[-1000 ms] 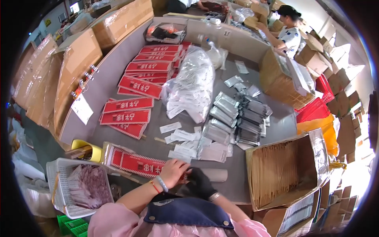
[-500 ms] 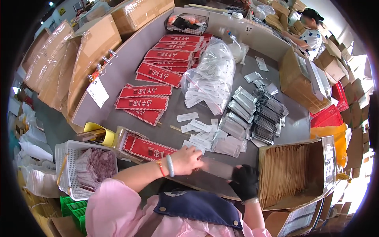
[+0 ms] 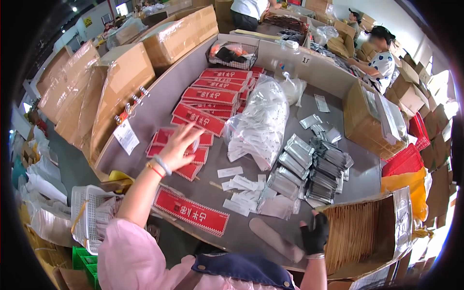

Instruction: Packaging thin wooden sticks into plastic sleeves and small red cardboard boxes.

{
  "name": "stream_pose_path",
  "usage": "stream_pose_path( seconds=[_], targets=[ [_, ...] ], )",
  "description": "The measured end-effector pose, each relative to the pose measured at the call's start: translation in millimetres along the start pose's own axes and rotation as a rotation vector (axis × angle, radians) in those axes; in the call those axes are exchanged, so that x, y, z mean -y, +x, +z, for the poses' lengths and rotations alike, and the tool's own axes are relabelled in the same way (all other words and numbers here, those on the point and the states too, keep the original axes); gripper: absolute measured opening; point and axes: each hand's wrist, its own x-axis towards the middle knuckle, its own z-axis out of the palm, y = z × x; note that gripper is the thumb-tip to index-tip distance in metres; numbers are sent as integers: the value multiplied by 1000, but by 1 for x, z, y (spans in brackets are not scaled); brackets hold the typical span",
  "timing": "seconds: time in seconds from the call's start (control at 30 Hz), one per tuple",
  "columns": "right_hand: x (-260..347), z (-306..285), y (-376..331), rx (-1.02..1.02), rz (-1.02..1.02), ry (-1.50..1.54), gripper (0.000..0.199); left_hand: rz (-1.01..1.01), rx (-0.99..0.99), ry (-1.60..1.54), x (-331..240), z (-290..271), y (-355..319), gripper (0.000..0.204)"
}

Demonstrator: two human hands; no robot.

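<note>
My left hand [image 3: 180, 150], with a bracelet and a red cord at its wrist, reaches over a stack of long red printed sleeves [image 3: 191, 171]. Its fingers are spread; a pale, roundish blur beside them is too unclear to name. Another red sleeve [image 3: 191, 211] lies flat along the table's near edge. My right hand [image 3: 315, 233], in a black fingerless glove, is beside a carton [image 3: 402, 212] packed with thin brown upright pieces [image 3: 350, 237]; its thumb and fingers are apart. Left of it, a long greyish strip with a rounded end [image 3: 270, 237] rests at the near edge.
White slips [image 3: 239, 200], silver sachets [image 3: 295, 154] and a clear bag of white packets [image 3: 261, 121] cover mid-table. More red sleeves [image 3: 212, 96] lie behind, near a wire basket [image 3: 232, 53]. A carton [image 3: 369, 116] stands right, a white plastic basket [image 3: 84, 212] left. People work beyond the partition.
My left hand has left the near edge and moved up and left to the red sleeves. The greyish strip, blurred between my hands before, now lies near the right hand, whose fingers have spread.
</note>
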Motion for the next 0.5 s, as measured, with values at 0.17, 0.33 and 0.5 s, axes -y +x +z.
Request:
stream_pose_path(
  seconds=[0.17, 0.33, 0.5],
  targets=[
    [-16, -24, 111, -205, -43, 189, 31, -732, 385, 15, 44, 95, -67, 117],
    [-52, 2, 275, -124, 66, 249, 23, -693, 328, -30, 63, 116, -26, 115],
    [-133, 66, 433, -65, 288, 444, 14, -604, 116, 88, 102, 178, 34, 104]
  ],
)
